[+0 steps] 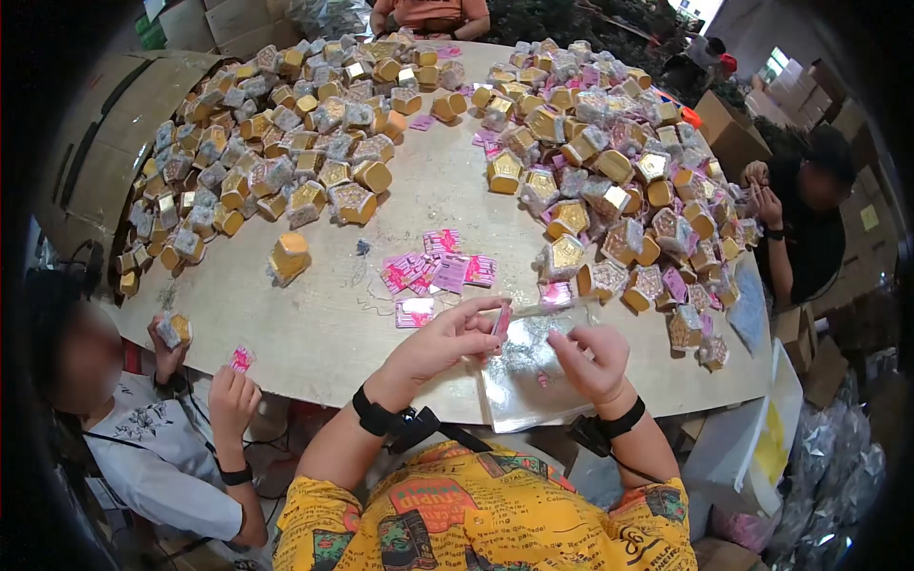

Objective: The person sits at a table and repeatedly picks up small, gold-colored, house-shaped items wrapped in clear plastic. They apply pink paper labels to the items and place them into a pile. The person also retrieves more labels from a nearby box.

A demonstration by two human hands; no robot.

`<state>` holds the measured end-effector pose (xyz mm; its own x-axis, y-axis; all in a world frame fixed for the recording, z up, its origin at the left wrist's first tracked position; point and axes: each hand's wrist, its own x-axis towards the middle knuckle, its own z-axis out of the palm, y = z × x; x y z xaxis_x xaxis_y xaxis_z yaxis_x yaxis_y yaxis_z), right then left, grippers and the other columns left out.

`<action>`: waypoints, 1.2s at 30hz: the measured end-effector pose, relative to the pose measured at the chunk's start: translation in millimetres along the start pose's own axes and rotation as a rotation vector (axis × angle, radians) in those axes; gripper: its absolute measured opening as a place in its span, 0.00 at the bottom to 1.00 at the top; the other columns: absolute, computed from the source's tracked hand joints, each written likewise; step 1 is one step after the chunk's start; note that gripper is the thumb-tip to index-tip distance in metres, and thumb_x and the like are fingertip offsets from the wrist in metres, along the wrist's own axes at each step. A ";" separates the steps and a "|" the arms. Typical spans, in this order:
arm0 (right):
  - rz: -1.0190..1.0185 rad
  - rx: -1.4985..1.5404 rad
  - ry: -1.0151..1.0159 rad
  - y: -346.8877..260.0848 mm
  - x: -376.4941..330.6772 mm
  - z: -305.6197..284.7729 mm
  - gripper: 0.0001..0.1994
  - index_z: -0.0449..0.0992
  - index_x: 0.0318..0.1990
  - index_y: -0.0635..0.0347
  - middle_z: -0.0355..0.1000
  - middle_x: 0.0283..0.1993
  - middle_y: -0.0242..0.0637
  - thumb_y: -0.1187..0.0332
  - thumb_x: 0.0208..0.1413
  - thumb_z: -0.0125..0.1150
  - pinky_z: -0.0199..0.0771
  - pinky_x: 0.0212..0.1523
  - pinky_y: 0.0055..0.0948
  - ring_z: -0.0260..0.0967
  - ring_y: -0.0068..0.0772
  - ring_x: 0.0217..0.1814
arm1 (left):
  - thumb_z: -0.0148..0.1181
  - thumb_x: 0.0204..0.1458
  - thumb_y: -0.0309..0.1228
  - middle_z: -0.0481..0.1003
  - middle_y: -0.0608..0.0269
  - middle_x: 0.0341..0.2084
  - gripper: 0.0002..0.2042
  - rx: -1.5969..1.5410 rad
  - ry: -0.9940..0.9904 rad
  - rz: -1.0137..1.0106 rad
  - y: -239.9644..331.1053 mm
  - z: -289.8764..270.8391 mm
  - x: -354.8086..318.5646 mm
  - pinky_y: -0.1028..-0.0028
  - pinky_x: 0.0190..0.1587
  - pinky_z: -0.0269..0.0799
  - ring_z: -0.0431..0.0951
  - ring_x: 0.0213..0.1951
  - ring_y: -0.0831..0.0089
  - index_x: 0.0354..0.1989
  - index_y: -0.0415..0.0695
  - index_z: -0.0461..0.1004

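My left hand point(440, 341) is closed in a pinch on a small pink card point(502, 319), held nearly edge-on. To its right, my right hand point(594, 364) has its fingers curled with thumb and forefinger together; whatever they hold, if anything, is too small to make out. Both hands are above a shiny clear plastic sheet or bag point(519, 385) at the table's near edge, with a tiny pink piece point(543, 379) on it. Just beyond my left hand lies a loose pile of pink-and-white striped cards point(419, 271), with thin strings around it.
Heaps of gold and glittery house-shaped ornaments cover the table's left point(286, 143) and right point(619, 190). One ornament point(288, 259) stands alone. At left, a person point(162, 457) holds an ornament and a pink card. Another person point(809, 209) works at right; someone in orange point(428, 14) is opposite.
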<state>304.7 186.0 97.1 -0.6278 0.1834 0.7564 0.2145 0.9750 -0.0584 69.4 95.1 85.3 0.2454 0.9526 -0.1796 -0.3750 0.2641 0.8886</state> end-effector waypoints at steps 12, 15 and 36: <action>1.063 1.023 0.210 1.5 20.4 24.5 0.01 0.79 0.31 0.62 0.67 0.27 0.25 0.76 0.53 0.63 0.56 0.20 0.14 0.58 0.11 0.21 | 0.53 0.58 0.29 0.76 0.60 0.41 0.24 -0.198 -0.118 -0.099 2.9 4.7 -0.4 0.75 0.42 0.73 0.77 0.38 0.75 0.62 0.40 0.59; 1.243 1.263 0.160 -2.5 26.2 22.0 0.03 0.79 0.31 0.61 0.68 0.25 0.24 0.73 0.55 0.61 0.55 0.19 0.14 0.58 0.11 0.20 | 0.54 0.58 0.30 0.75 0.60 0.42 0.24 -0.221 -0.109 -0.094 -0.6 1.2 -1.4 0.75 0.43 0.73 0.77 0.39 0.75 0.62 0.40 0.59; 1.419 1.542 0.051 -34.8 55.5 28.7 0.08 0.75 0.40 0.68 0.72 0.25 0.34 0.72 0.56 0.59 0.69 0.25 0.19 0.69 0.21 0.24 | 0.62 0.42 0.19 0.75 0.59 0.27 0.05 0.823 0.575 0.809 19.6 32.7 -0.8 0.69 0.38 0.66 0.74 0.32 0.65 0.28 0.40 0.75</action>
<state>240.9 165.9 122.4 -0.6079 0.7452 -0.2742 -0.2510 -0.5080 -0.8240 91.2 94.6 116.7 -0.2871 0.7795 0.5567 0.4734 -0.3898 0.7899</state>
